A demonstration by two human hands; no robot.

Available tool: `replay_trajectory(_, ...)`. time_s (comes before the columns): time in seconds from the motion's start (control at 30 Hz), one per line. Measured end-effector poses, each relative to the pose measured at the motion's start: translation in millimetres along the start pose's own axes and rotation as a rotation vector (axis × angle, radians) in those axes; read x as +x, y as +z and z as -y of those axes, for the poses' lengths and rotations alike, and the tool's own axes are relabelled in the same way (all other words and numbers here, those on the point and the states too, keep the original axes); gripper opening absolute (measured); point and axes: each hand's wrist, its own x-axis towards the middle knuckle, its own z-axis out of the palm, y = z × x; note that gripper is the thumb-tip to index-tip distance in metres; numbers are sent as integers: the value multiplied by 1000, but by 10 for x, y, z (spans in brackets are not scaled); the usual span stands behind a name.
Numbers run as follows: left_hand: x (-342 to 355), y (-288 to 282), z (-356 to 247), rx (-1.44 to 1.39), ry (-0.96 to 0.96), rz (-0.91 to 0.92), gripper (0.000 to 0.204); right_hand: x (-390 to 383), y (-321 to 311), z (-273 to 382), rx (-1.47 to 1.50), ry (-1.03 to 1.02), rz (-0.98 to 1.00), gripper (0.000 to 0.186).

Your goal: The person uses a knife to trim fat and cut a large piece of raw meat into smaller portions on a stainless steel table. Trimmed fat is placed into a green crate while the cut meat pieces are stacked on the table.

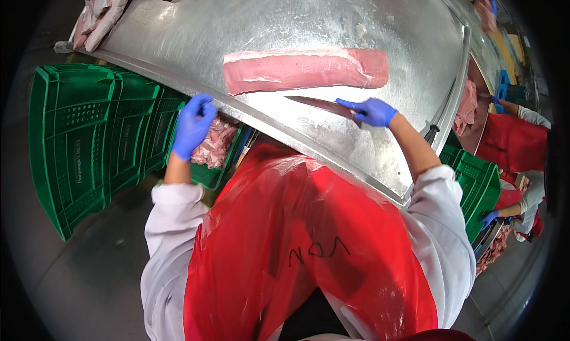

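A long, trimmed piece of pink meat, pale along its far edge, lies across the steel table. Just in front of it is a knife, its blade pointing left, with my blue-gloved right hand closed round the handle and the index finger stretched along it. My left hand, in a blue glove too, hangs by the table's left front edge. Its fingers are loosely curled with a gap, and nothing shows in them. Below that hand, pieces of meat fill a green crate.
Stacked green crates stand left of the table. More meat lies at its far left corner. A black-handled tool rests along the right rim. A co-worker in a red apron stands at the right, near another green crate.
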Motion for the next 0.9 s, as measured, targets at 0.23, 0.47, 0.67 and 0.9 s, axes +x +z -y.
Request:
replay_trajectory(0.23,759,1364,-389,757,366,131,18,-323,167,287,705,326,-381,70)
replay_trajectory(0.47,638,1309,175,419,304,31,13,678,212,918,633,308,-508,73)
replay_trajectory(0.67,530,1377,66,138,170,-4,11,1177,265,1159,364,169,-325,70)
replay_trajectory(0.9,483,1273,18,-24,178,-132,15,930,329,1093,422,136,-144,65)
